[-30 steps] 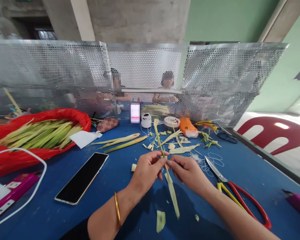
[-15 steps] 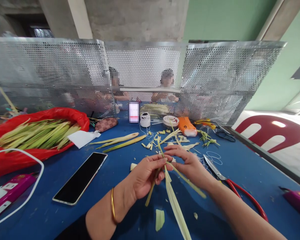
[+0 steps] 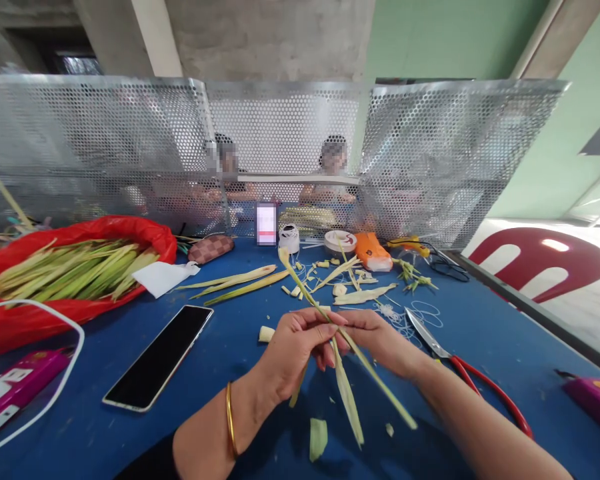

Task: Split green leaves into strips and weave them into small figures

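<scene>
My left hand (image 3: pixel 300 343), with a gold bangle (image 3: pixel 231 419) at the wrist, pinches several pale green corn husk strips between thumb and fingers. My right hand (image 3: pixel 380 337) meets it, its fingertips closed on the same strips. One long narrow husk strip (image 3: pixel 380 380) runs diagonally from upper left, across the fingers, to lower right. A wider husk strip (image 3: pixel 349 400) hangs below, and a short end shows under the left palm. Exactly how the strips cross is hidden by the fingers. Below lies a loose husk piece (image 3: pixel 319 439) on the blue table (image 3: pixel 260 433).
Red-handled scissors (image 3: pixel 460 363) lie right. A dark phone (image 3: pixel 159 357) and red bag (image 3: pixel 130 223) of husks are left. Husk scraps (image 3: pixel 365 293), a white thread spool (image 3: pixel 289 240), a tape roll (image 3: pixel 340 240) and an orange packet (image 3: pixel 373 251) lie beyond. Two people sit behind the perforated screen (image 3: pixel 285 133).
My right hand has moved in against my left fingers. The narrow strip now slants to the upper left, and the wide strip has been drawn up, its lower tip now showing.
</scene>
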`<state>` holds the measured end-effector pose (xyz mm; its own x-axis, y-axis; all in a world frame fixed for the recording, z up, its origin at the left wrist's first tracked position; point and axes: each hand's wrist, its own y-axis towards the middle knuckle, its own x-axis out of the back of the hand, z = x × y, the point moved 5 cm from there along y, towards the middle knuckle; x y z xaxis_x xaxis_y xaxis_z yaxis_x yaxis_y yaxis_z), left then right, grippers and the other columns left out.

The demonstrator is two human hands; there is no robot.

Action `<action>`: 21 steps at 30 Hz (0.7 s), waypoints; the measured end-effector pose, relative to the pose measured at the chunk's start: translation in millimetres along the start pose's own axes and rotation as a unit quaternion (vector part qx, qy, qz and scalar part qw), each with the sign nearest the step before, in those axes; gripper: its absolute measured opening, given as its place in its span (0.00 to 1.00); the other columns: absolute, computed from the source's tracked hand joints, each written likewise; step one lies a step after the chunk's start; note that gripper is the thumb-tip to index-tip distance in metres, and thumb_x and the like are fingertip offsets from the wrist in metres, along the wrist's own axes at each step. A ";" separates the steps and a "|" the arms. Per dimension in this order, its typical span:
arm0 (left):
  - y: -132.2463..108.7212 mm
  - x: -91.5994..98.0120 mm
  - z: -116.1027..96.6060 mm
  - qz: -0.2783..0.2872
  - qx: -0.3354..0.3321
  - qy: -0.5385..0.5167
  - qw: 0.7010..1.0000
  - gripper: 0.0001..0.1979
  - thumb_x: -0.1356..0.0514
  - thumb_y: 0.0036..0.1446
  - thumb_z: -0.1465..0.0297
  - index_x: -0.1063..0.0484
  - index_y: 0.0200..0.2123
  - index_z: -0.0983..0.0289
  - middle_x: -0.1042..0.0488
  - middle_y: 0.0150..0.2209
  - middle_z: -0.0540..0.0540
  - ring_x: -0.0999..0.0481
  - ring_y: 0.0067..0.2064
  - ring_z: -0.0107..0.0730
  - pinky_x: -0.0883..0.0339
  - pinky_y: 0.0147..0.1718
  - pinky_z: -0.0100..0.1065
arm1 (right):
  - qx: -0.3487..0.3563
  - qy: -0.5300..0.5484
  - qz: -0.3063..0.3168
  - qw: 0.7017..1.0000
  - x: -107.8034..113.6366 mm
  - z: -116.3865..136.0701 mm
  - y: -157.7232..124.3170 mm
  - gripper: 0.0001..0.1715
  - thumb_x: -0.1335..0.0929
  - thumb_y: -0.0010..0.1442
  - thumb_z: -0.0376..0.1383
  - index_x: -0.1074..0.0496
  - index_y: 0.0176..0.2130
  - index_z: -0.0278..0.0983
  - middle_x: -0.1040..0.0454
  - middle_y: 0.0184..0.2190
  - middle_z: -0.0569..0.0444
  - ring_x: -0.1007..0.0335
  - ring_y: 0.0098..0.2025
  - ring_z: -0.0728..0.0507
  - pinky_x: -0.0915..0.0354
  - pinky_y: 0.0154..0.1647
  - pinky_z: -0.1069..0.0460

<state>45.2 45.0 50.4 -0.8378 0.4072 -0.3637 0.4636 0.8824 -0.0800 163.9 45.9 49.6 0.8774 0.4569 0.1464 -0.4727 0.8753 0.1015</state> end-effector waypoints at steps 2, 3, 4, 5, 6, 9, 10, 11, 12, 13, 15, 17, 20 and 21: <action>-1.0 -2.3 -0.8 0.006 -0.013 0.009 1.000 0.06 0.37 0.51 0.72 0.24 0.33 0.69 0.24 0.23 0.54 0.31 0.17 0.22 0.39 0.17 0.24 | -0.057 0.082 0.058 0.993 -3.0 -2.2 -2.5 0.18 0.33 0.60 0.45 0.31 0.25 0.36 0.30 0.23 0.56 0.37 0.26 0.49 0.39 0.31 0.53; -1.0 -1.4 -1.1 0.003 -0.011 0.004 1.000 0.07 0.36 0.51 0.71 0.24 0.34 0.69 0.24 0.23 0.54 0.31 0.17 0.22 0.38 0.18 0.24 | -0.075 0.108 0.062 0.989 -3.4 -4.0 -3.0 0.19 0.32 0.59 0.46 0.30 0.25 0.36 0.30 0.23 0.56 0.37 0.25 0.49 0.39 0.29 0.53; -0.7 0.3 -0.7 0.000 0.000 -0.004 1.000 0.08 0.36 0.51 0.71 0.24 0.35 0.68 0.24 0.24 0.54 0.31 0.18 0.22 0.38 0.18 0.24 | -0.084 0.123 0.052 0.987 -2.9 -6.4 -2.6 0.19 0.31 0.58 0.47 0.30 0.24 0.35 0.30 0.22 0.56 0.38 0.24 0.50 0.40 0.28 0.54; -0.1 2.3 0.4 0.000 0.022 -0.016 1.000 0.09 0.36 0.51 0.71 0.23 0.36 0.68 0.24 0.25 0.54 0.31 0.18 0.21 0.37 0.18 0.24 | -0.087 0.129 0.037 0.987 -2.6 -9.1 -1.6 0.19 0.31 0.57 0.47 0.29 0.24 0.35 0.31 0.21 0.57 0.39 0.23 0.50 0.41 0.27 0.55; 0.6 3.9 2.0 0.007 0.049 -0.026 0.998 0.10 0.36 0.51 0.71 0.23 0.37 0.68 0.23 0.26 0.55 0.31 0.18 0.21 0.38 0.18 0.24 | -0.082 0.131 0.023 0.988 -2.4 -11.6 -0.3 0.20 0.31 0.56 0.48 0.29 0.24 0.35 0.32 0.20 0.58 0.39 0.22 0.51 0.41 0.26 0.55; 1.8 6.4 3.4 0.027 0.100 -0.048 0.993 0.10 0.36 0.52 0.72 0.23 0.38 0.69 0.23 0.27 0.56 0.31 0.18 0.20 0.37 0.17 0.23 | -0.043 0.098 -0.002 0.994 -1.6 -14.2 3.6 0.20 0.31 0.57 0.48 0.29 0.25 0.35 0.32 0.22 0.58 0.37 0.25 0.51 0.40 0.29 0.55; 2.2 7.6 2.3 0.021 0.098 -0.050 0.994 0.09 0.37 0.52 0.73 0.23 0.37 0.69 0.23 0.26 0.55 0.31 0.18 0.20 0.37 0.18 0.23 | -0.021 0.071 -0.028 0.997 1.6 -12.8 4.2 0.18 0.31 0.57 0.48 0.28 0.28 0.35 0.31 0.23 0.58 0.36 0.26 0.50 0.39 0.31 0.54; 2.4 9.1 1.0 0.005 0.090 -0.051 0.995 0.08 0.37 0.52 0.74 0.23 0.37 0.69 0.24 0.26 0.55 0.31 0.18 0.20 0.36 0.18 0.23 | 0.005 0.030 -0.070 0.997 6.9 -9.9 4.0 0.16 0.29 0.56 0.47 0.27 0.31 0.36 0.30 0.25 0.57 0.35 0.28 0.49 0.38 0.32 0.54; 2.5 10.6 -0.1 -0.013 0.083 -0.053 0.995 0.07 0.37 0.52 0.74 0.24 0.36 0.69 0.24 0.26 0.55 0.30 0.19 0.20 0.35 0.19 0.23 | 0.034 -0.019 -0.118 0.992 12.9 -5.8 3.0 0.14 0.28 0.54 0.46 0.26 0.35 0.38 0.29 0.27 0.57 0.34 0.30 0.48 0.37 0.33 0.53; 2.5 11.7 -0.5 -0.029 0.079 -0.053 0.995 0.06 0.37 0.51 0.74 0.24 0.35 0.69 0.23 0.26 0.55 0.30 0.19 0.21 0.35 0.19 0.23 | 0.065 -0.068 -0.162 0.982 18.2 -0.9 1.3 0.15 0.27 0.53 0.44 0.25 0.38 0.39 0.28 0.28 0.57 0.34 0.31 0.47 0.36 0.35 0.52; 2.4 12.8 0.2 -0.046 0.081 -0.049 0.994 0.06 0.36 0.51 0.74 0.25 0.33 0.69 0.23 0.27 0.56 0.28 0.20 0.22 0.35 0.20 0.24 | 0.125 -0.134 -0.211 0.960 23.4 8.1 -2.5 0.13 0.26 0.52 0.41 0.24 0.39 0.41 0.26 0.30 0.55 0.32 0.34 0.45 0.35 0.37 0.50; 2.8 13.0 2.1 -0.048 0.086 -0.037 0.994 0.07 0.35 0.50 0.72 0.25 0.32 0.69 0.22 0.29 0.58 0.28 0.21 0.22 0.34 0.21 0.24 | 0.161 -0.145 -0.212 0.953 21.8 12.1 -4.7 0.08 0.28 0.55 0.40 0.22 0.36 0.40 0.24 0.30 0.53 0.30 0.35 0.44 0.34 0.38 0.49; 4.1 13.3 4.5 -0.047 0.075 0.003 0.996 0.10 0.33 0.48 0.68 0.25 0.32 0.69 0.22 0.29 0.57 0.27 0.20 0.23 0.35 0.20 0.24 | 0.167 -0.124 -0.222 0.953 15.4 12.0 -8.3 0.07 0.31 0.59 0.39 0.23 0.32 0.40 0.25 0.26 0.54 0.29 0.31 0.45 0.33 0.34 0.50; 4.6 13.9 5.0 -0.053 0.067 0.016 0.996 0.10 0.33 0.47 0.68 0.25 0.32 0.69 0.22 0.28 0.56 0.28 0.19 0.23 0.35 0.19 0.25 | 0.168 -0.127 -0.223 0.952 12.0 12.3 -9.7 0.07 0.31 0.60 0.38 0.24 0.31 0.40 0.25 0.25 0.55 0.30 0.29 0.46 0.34 0.33 0.51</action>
<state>37.1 53.5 40.3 -0.8922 0.3223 -0.3163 0.4040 0.8827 -0.2403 178.0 40.9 62.5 0.9692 -0.0394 0.2432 -0.0938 0.8539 0.5119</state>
